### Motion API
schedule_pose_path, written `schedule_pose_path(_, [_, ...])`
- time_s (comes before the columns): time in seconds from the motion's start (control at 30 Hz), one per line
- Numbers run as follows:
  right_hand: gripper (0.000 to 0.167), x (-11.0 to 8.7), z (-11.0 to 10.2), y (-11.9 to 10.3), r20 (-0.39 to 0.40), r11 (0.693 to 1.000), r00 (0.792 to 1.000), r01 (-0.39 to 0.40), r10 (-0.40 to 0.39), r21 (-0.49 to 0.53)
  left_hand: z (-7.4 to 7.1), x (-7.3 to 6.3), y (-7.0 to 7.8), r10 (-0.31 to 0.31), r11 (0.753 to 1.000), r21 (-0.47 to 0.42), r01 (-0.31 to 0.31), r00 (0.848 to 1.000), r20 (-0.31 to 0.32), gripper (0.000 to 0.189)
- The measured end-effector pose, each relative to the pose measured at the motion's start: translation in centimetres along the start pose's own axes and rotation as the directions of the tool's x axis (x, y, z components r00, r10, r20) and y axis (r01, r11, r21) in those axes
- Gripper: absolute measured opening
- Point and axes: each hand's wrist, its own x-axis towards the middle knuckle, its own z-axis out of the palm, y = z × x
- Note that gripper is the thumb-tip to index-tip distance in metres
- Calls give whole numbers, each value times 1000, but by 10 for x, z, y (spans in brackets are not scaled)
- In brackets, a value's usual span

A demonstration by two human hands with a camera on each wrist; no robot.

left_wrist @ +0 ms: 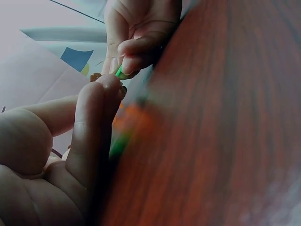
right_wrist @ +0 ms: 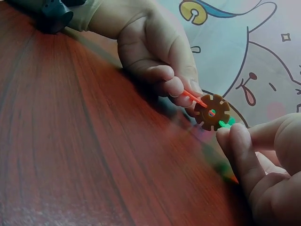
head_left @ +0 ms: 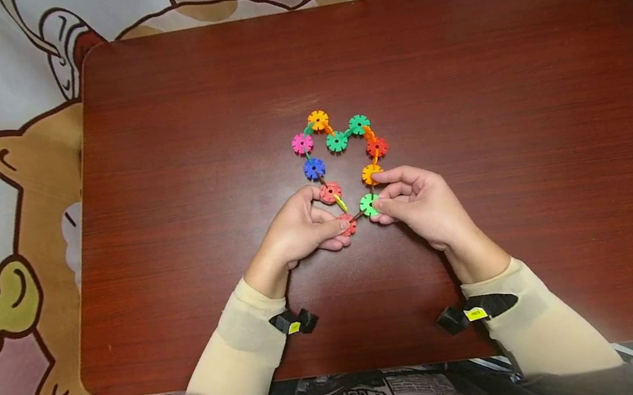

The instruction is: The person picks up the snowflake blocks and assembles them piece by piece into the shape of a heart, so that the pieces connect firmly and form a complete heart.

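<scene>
Notched plastic discs, slotted edge to edge, form a ring-shaped chain on and just over the table. With thumb and fingers, my left hand (head_left: 299, 229) pinches a coral red disc (head_left: 349, 223) at the near end. Opposite it, my right hand (head_left: 426, 206) pinches a light green disc (head_left: 367, 205), its index finger reaching the yellow-orange disc (head_left: 372, 174). A brown disc (right_wrist: 214, 113) joins the coral and light green ones; the right wrist view shows its face and centre hole. Farther round are a blue disc (head_left: 314, 169), a pink disc (head_left: 302, 143) and several others.
The reddish-brown wooden table (head_left: 494, 88) spreads under both hands. A cloth with cartoon animals (head_left: 50, 202) lies beyond its left and far edges. Black straps with small cameras (head_left: 294, 321) sit on both wrists, close over the near edge.
</scene>
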Motion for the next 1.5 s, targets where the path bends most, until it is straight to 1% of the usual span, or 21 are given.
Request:
schedule_pose_path(0.1, [44,0,-1,0,17,1000,1000,5,-5,31,0,0,0,1,1000,-5,-1,1000,0,36])
schedule_pose_path(0.23, [48,1,-3,1,39,998,999,10,-12,64,-1,-1,0,-4,1000,10,4,1000,-4,39])
schedule_pose_path(0.33, [46,0,-3,0,48,999,999,8,-10,42,-1,0,1,-9,1000,27,9,1000,-3,41])
schedule_pose_path(0.53, [44,2,-3,0,69,999,998,7,-5,-36,-2,-3,3,-16,999,33,16,1000,0,46])
schedule_pose_path(0.63, [45,3,-3,0,80,999,997,-8,12,-51,-3,-4,3,-12,999,29,12,1000,0,47])
schedule_pose_path(0.77, [44,4,-1,1,76,998,997,-17,21,-56,-3,-3,2,-1,1000,22,1,1000,-2,47])
schedule_pose_path(0.93, [45,1,3,4,26,998,999,29,-28,-56,-3,-1,1,0,1000,10,1,1000,-30,46])
schedule_pose_path(1.03, [48,-1,6,5,9,996,998,58,-58,-72,-3,-1,1,-21,1000,14,22,998,-51,47])
schedule_pose_path(1.13, [51,-2,6,5,15,993,997,79,-78,-93,-3,-1,2,-44,999,23,45,997,-69,44])
schedule_pose_path(1.23, [53,-2,3,3,33,991,996,86,-83,-102,-3,1,3,-55,998,14,56,995,-89,39])
schedule_pose_path(1.33, [54,-3,0,1,50,988,996,80,-74,-132,-1,4,5,-60,998,-2,60,992,-109,36])
schedule_pose_path(1.43, [54,-4,0,-1,54,981,997,70,-61,-181,2,5,7,-61,998,2,62,990,-125,34])
schedule_pose_path(1.5, [54,-6,0,-3,49,969,997,65,-54,-238,3,6,7,-63,998,11,65,990,-129,32])
